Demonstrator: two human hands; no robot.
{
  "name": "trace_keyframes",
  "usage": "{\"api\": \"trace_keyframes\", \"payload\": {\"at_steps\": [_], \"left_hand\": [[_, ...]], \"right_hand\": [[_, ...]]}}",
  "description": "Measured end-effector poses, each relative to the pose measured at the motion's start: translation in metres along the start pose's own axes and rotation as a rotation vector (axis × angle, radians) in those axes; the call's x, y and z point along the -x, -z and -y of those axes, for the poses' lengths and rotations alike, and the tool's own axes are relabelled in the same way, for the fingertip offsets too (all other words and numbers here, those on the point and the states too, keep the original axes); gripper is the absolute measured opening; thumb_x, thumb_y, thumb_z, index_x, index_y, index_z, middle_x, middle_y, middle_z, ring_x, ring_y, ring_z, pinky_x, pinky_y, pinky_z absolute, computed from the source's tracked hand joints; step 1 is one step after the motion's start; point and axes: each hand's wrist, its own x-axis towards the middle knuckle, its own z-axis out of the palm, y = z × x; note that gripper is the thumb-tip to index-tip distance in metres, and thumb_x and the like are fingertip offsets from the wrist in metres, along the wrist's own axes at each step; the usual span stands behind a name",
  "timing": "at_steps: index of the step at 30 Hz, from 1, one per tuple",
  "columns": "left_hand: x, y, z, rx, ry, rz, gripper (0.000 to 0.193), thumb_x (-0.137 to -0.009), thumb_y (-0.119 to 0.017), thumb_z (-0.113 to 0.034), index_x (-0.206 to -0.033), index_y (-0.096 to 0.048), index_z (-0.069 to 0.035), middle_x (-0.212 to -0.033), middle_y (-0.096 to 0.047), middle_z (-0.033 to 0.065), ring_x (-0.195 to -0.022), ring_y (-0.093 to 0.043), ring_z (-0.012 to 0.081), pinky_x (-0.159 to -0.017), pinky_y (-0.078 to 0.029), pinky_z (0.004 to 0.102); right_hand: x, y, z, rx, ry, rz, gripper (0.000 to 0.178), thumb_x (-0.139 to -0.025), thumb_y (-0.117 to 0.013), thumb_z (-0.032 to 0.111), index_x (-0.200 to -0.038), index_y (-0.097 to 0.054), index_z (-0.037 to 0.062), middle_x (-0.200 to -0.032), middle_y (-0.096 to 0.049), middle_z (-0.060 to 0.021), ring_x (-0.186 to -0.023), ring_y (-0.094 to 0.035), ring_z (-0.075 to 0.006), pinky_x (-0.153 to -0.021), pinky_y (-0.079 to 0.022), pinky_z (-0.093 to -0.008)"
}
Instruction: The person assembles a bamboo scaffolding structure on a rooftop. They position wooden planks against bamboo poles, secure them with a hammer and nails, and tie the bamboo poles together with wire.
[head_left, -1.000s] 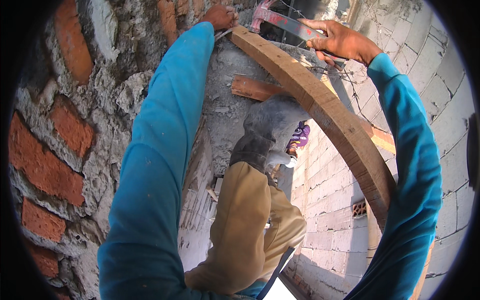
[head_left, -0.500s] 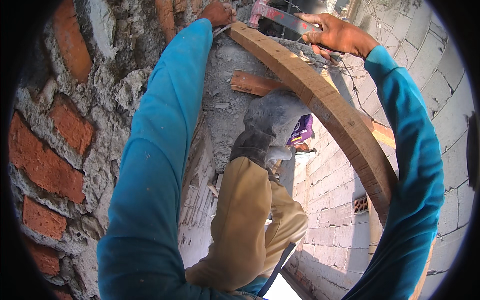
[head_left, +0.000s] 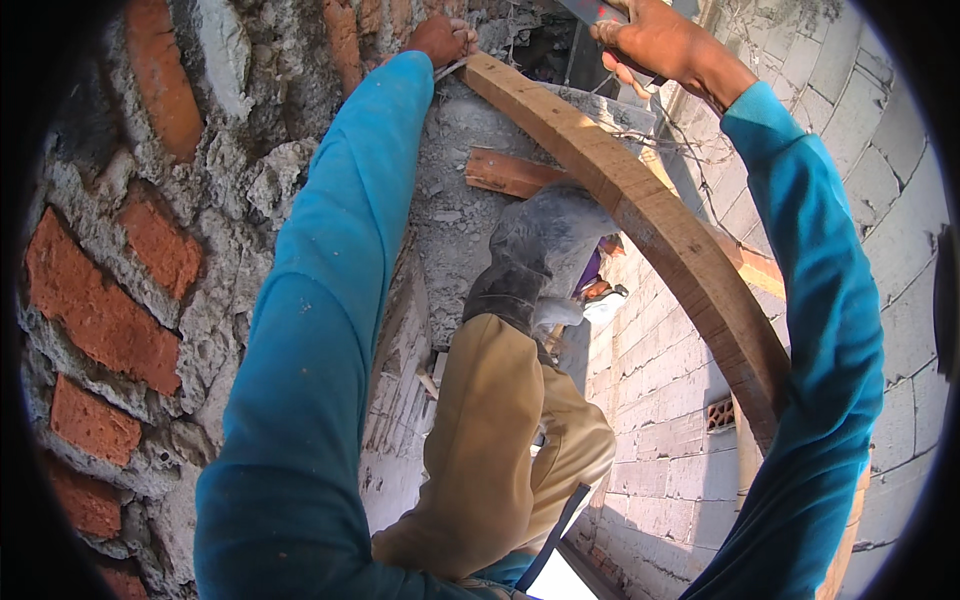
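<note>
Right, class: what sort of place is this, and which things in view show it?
Probably a building site: a rough wall of red bricks and grey mortar at left, a pale grey block wall at right, and a long brown wooden beam between.

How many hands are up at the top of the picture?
2: the left hand beside the upper end of the wooden beam, and the right hand around a tool handle.

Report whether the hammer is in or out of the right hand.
In: the right hand curls its fingers around the hammer, whose head is out of view.
</note>
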Motion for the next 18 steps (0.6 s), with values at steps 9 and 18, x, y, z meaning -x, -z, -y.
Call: {"api": "trace_keyframes", "payload": {"at_steps": [9, 18], "left_hand": [[0.006, -0.003, -0.008, -0.196, -0.018, -0.052, 0.024, -0.099, -0.051, -0.017, -0.107, -0.069, -0.004, -0.094, -0.073, 0.0073, -0.088, -0.07, 0.0171, -0.086, -0.056, 0.0357], [0.009, 0.0, -0.017, -0.131, 0.046, -0.048, 0.022, -0.096, -0.056, -0.018, -0.102, -0.072, -0.004, -0.092, -0.074, 0.0064, -0.085, -0.071, 0.0172, -0.083, -0.056, 0.033]], "right_hand": [[-0.029, -0.049, -0.005, 0.243, 0.359, -0.453, 0.065, -0.085, -0.052, 0.011, -0.144, -0.027, 0.0049, -0.089, -0.064, -0.032, -0.085, -0.063, -0.049, -0.074, -0.05, -0.0529], [-0.041, -0.024, 0.016, 0.31, 0.336, -0.53, 0.057, -0.085, -0.056, 0.015, -0.139, -0.041, 0.0059, -0.105, -0.063, -0.0307, -0.104, -0.059, -0.0458, -0.088, -0.048, -0.0506]]}}
